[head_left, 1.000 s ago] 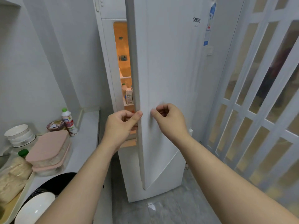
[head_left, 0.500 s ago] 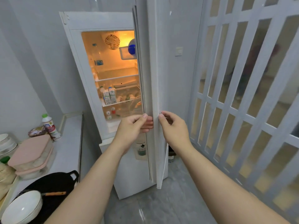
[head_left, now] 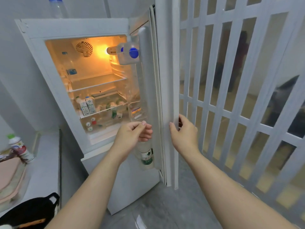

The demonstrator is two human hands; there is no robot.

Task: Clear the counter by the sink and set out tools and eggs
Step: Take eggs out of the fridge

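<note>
Our fridge (head_left: 74,28) stands open before us, its lamp glowing orange at the back. Our right hand (head_left: 184,133) grasps the free edge of the fridge door (head_left: 170,80): the thumb lies on the edge face and the fingers curl round to the outer side. Our left hand (head_left: 132,134) hangs just beside the door's inner lining with its fingers curled. We cannot tell whether it holds the lining or only hovers in front of it.

Inside, two milk cartons (head_left: 87,106) stand upright at the left of a glass shelf. Behind and beside them lie small pale, rounded things, too blurred for us to say whether they are eggs. In the door, a blue-capped container (head_left: 133,52) sits in the top rack, and a clear bottle (head_left: 146,154) with a green label stands in the bottom rack, just under our left hand.

The bench (head_left: 46,159) runs along the wall to our left and meets the fridge side. It carries a green-capped bottle (head_left: 19,147), stacked pink-lidded boxes (head_left: 8,176) and, nearest us, a black pan (head_left: 33,210). To the right of the fridge door is a white lattice folding door (head_left: 231,113), and a grey tiled floor (head_left: 165,212) lies below.
</note>
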